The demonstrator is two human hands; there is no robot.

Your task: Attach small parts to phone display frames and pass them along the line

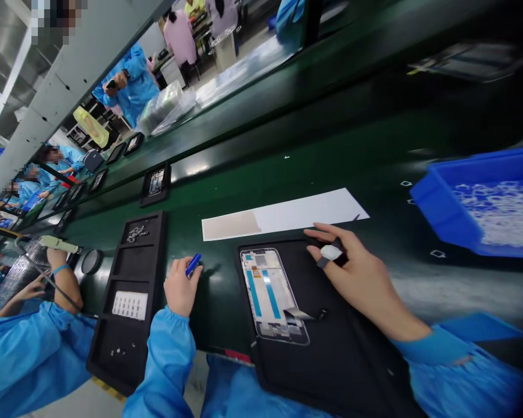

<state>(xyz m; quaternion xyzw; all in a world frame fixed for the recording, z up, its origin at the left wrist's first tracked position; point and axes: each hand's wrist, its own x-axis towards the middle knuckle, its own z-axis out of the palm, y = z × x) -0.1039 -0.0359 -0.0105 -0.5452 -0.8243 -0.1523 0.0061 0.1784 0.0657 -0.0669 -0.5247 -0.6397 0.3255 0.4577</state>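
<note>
text: none legible | phone frame (273, 296): no readable marking | white sheet (287, 213): blank | blue bin (444, 209): no label readable | black tray (133, 273): unmarked

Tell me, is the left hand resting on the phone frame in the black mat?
No, the left hand holds a blue tool over the green belt, apart from the phone frame, which lies on the black mat.
</note>
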